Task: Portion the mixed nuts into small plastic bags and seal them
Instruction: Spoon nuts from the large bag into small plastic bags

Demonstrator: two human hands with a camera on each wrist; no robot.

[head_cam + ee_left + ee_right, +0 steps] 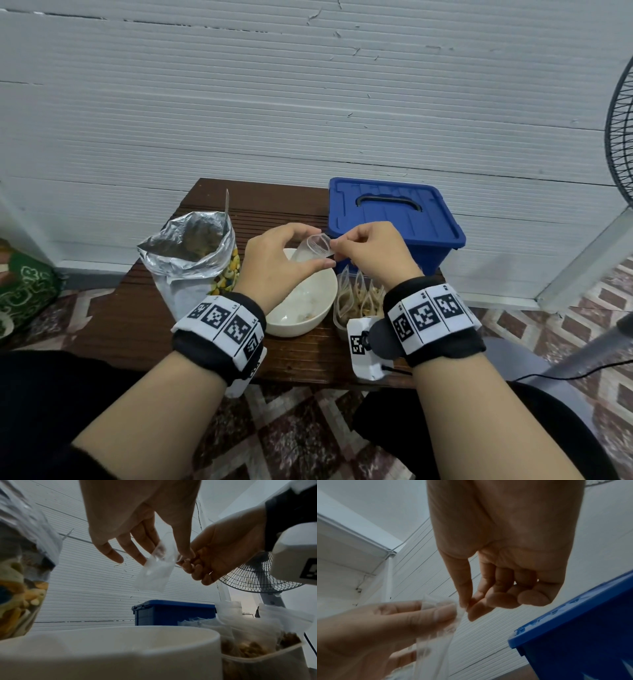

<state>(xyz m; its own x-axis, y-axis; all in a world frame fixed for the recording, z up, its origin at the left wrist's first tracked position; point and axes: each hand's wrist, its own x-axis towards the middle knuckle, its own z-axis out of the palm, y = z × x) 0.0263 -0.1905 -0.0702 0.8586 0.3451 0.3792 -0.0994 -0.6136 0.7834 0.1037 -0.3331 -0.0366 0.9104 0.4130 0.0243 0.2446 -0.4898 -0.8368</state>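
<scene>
**Two hands holding one empty small bag above the bowl**

Left of the grip stands one opened foil pouch of mixed nuts [191,260]. The left hand [274,260] pinches one small clear plastic bag [317,247] between thumb and fingers; the right hand [373,253] pinches the bag's opposite mouth edge between thumb and forefinger. The bag hangs empty, mouth spread. Directly below the grip sits one white bowl [308,318]. Right of it, one clear container [342,329] holds several filled bags, not countable. Behind the grip: one blue lidded box [394,219].
</scene>
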